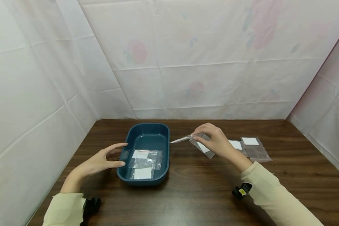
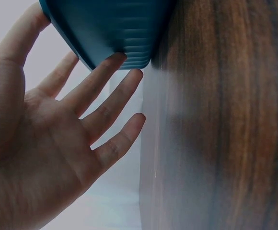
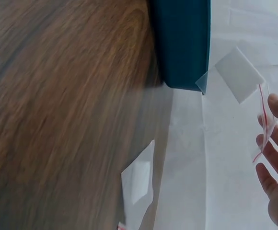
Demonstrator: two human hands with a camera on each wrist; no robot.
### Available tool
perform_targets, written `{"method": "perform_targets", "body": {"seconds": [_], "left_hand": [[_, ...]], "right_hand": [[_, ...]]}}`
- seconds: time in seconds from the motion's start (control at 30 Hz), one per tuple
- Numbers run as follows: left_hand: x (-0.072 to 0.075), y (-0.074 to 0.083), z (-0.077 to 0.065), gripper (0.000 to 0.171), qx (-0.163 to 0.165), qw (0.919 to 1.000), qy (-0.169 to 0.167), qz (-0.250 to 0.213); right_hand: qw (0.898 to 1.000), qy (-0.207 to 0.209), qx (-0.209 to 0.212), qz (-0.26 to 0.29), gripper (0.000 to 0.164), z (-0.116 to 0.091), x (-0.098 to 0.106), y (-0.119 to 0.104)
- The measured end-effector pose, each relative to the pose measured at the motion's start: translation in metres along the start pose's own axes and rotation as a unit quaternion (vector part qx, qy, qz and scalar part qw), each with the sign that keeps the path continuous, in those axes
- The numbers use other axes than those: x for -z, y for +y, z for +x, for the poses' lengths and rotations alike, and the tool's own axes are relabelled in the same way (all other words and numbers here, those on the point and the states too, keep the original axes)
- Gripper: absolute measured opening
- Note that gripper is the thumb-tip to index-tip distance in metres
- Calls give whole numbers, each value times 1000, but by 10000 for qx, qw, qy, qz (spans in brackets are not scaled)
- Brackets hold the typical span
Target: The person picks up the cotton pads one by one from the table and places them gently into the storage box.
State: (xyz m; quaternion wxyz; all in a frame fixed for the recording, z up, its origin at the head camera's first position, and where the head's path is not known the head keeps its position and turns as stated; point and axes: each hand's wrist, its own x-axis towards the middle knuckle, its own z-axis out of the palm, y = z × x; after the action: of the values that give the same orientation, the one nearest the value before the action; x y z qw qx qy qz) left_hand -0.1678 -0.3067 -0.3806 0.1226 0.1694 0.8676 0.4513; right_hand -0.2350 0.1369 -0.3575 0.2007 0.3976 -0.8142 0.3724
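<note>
A dark blue rectangular plastic box [image 1: 152,141] stands on the table. My left hand [image 1: 99,161] touches its left side with spread thumb and fingers; the left wrist view shows several fingertips [image 2: 116,58] against or close to the outer wall. Between thumb and fingers, my right hand [image 1: 214,139] pinches a small clear zip-lock bag [image 3: 239,75] by its red-striped end. A white piece shows inside that bag, whose far end reaches near the box's right rim. Inside the box lie overlapping zip-lock bags [image 1: 147,159] with white pieces in them.
Under and beyond the right hand, more clear bags with white inserts lie on the wooden table [image 1: 192,194]: one bag [image 1: 210,154] below the hand, another [image 1: 235,144] behind the wrist, a third [image 1: 257,152] farther right. Pale fabric walls [image 1: 186,84] enclose the table's back and sides.
</note>
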Motion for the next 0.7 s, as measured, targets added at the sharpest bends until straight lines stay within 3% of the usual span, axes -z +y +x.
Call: {"method": "perform_targets", "body": {"seconds": [0.4,0.7], "left_hand": [[1,2,-1,72,12,10000,28,48],[0,1,-1,73,14,9999,29,102]], "right_hand": [[9977,578,334,110,19,23,-10,-12],[9974,634,258,215,15,41,-22,-23]]}}
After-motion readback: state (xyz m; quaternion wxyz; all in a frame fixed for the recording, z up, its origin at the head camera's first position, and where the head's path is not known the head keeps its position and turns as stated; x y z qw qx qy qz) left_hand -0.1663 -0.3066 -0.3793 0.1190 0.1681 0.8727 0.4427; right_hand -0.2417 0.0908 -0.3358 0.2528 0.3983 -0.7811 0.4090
